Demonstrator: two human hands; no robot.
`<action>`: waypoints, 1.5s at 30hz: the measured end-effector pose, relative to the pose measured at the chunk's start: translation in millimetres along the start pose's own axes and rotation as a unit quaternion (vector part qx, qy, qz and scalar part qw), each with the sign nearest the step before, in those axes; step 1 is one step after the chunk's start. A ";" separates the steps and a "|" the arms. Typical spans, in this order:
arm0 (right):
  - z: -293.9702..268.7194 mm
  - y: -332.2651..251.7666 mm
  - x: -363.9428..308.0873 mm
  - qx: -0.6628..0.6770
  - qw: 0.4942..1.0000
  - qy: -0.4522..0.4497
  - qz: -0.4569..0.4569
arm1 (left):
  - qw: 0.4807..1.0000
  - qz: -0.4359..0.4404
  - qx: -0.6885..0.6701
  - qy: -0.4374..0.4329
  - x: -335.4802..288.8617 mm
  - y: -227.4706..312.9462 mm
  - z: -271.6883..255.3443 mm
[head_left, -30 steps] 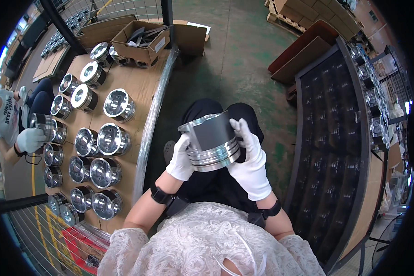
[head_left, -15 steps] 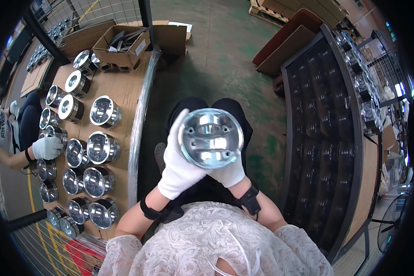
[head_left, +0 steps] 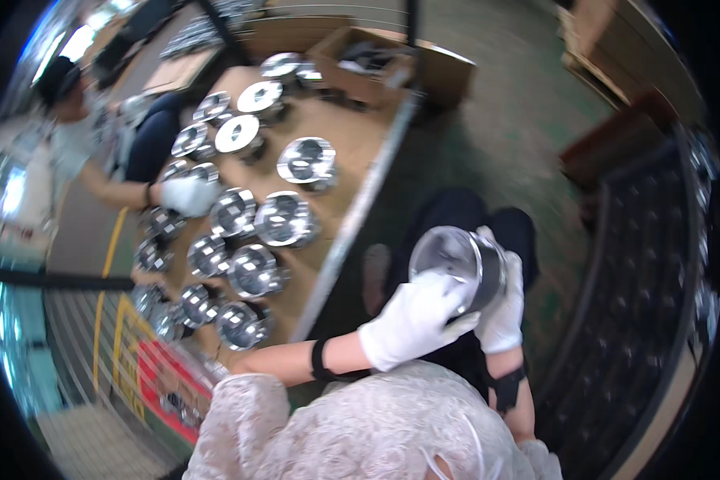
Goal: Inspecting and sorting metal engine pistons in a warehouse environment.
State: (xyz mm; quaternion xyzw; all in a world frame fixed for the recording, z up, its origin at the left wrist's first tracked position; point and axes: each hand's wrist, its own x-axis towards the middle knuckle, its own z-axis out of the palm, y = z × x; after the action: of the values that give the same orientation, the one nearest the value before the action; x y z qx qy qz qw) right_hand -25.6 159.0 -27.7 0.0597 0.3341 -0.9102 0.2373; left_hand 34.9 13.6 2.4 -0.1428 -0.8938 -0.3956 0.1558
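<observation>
Over my lap I hold a shiny metal engine piston (head_left: 450,250), tilted so that its hollow end faces up and left. My left hand (head_left: 420,318), in a white glove, is closed at its lower rim, with the fingers over part of the opening. Around the far right side of the piston wraps my right hand (head_left: 504,308), also gloved, with fingers against the dark ringed wall. The left fingertips are partly blurred. Several similar pistons stand on the cardboard-topped table to my left, the nearest large one (head_left: 284,218) with its hollow side up.
The table (head_left: 340,204) has a plastic-wrapped edge. An open cardboard box (head_left: 360,68) sits at its far end. Across it, a co-worker's gloved hand (head_left: 190,196) touches a piston. A dark rack (head_left: 616,296) stands on my right. A red bin (head_left: 164,376) is at lower left.
The view has swung left, so the table appears farther right. The piston has turned from facing me to tilting left, and my left hand has shifted from its side to its lower rim.
</observation>
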 end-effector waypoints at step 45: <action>-74.8 38.8 17.3 0.044 0.968 -0.060 0.241 | 0.892 -0.327 0.312 0.016 -21.8 -339.6 -168.2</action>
State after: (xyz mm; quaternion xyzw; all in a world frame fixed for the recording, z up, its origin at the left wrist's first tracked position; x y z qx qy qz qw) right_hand -26.3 174.1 -112.3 0.0943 0.2545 -0.8418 0.4666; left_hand -45.9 -335.1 -123.7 0.2195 -0.9648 -0.1277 0.0691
